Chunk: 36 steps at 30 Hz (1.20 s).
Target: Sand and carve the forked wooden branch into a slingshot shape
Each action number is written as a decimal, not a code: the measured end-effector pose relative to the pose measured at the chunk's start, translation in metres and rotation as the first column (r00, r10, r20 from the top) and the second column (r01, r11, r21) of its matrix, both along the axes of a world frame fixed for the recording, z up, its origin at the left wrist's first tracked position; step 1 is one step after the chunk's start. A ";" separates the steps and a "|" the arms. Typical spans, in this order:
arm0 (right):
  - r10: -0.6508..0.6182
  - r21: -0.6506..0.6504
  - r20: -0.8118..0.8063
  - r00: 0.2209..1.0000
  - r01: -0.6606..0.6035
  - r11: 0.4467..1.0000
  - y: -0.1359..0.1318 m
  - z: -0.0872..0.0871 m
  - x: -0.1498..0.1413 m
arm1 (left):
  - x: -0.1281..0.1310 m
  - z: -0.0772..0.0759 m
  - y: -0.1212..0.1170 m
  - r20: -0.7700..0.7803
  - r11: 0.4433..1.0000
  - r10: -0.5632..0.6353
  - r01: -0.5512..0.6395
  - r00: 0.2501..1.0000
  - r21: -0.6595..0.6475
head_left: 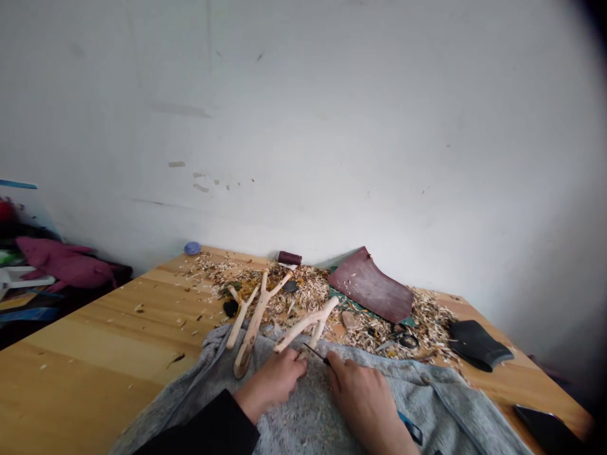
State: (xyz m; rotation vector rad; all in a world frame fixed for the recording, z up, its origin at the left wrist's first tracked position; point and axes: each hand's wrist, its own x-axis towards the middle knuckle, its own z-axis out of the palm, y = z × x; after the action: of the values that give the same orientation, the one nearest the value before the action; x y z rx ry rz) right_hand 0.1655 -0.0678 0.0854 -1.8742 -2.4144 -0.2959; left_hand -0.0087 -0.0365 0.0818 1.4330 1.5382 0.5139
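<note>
My left hand is closed around the lower end of a peeled, forked stick, whose prongs rise from the grey towel. In my right hand, a small knife points up and left, its thin dark blade close to the stick. Whether the blade touches the wood I cannot tell; the handle is hidden in my fingers. Left of my hands lie a larger forked stick and a smaller forked stick, both peeled, their lower ends on the grey towel.
Wood shavings cover the back of the wooden table. Among them lie brown leather, scissors and a thread spool. Black material and a phone lie right. A white wall stands behind.
</note>
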 end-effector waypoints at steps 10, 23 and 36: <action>0.045 0.064 0.041 0.998 -0.048 0.997 -0.001 -0.007 -0.001 | 0.001 0.007 -0.002 0.145 0.980 0.044 -0.014 0.988 -0.199; 0.033 0.138 0.102 0.994 -0.047 0.989 -0.001 -0.032 -0.005 | 0.012 0.004 -0.008 0.282 0.960 0.093 -0.011 0.955 -0.279; -0.013 0.182 0.095 0.995 -0.004 0.983 -0.005 -0.038 -0.005 | 0.016 0.006 -0.010 0.240 0.969 0.076 -0.015 0.968 -0.247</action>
State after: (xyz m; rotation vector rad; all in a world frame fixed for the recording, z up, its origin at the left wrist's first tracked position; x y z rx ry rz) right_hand 0.1606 -0.0723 0.0471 -1.8255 -2.3496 -0.5986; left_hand 0.0075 -0.0464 0.0874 1.1031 1.3830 0.4921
